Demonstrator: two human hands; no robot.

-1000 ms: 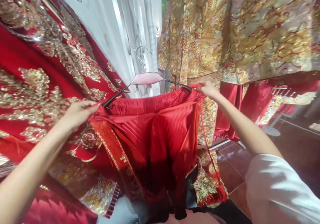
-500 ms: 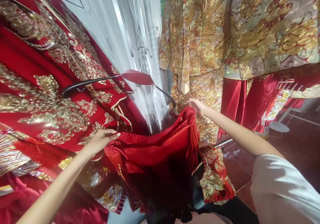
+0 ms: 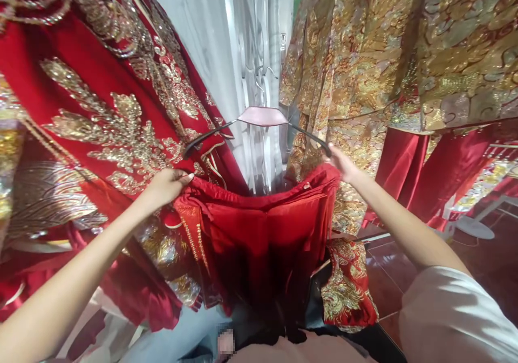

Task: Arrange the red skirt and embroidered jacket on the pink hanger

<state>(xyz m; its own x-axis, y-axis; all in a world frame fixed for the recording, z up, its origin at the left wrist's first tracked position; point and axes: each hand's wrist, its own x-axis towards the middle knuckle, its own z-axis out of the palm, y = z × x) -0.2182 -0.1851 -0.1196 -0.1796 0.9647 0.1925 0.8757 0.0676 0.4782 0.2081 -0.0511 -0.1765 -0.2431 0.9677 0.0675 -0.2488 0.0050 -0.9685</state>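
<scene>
A red skirt (image 3: 263,233) with a gathered waistband and gold trim spreads open in front of me, its waistband sagging in the middle. My left hand (image 3: 172,182) is closed on the waistband's left end, thumb pressed over the cloth. At the opposite end, my right hand (image 3: 340,163) grips the waistband, right beside the tip of a black hanger; its fingers are partly hidden. That hanger (image 3: 263,116), with a pale pink middle panel and a metal hook, is above the skirt. Its left tip lies above my left hand, apart from it.
A red garment with gold sequin embroidery (image 3: 133,136) hangs on the left. Gold patterned garments (image 3: 364,82) hang on the right. White hangers (image 3: 259,158) and pale fabric are behind. A red and gold embroidered piece (image 3: 346,287) lies low right, near a white stool (image 3: 475,227).
The view has shifted left. The skirt is raised closer to the hanger and held more level. My right hand now meets the hanger's right tip; the hanger hangs more evenly.
</scene>
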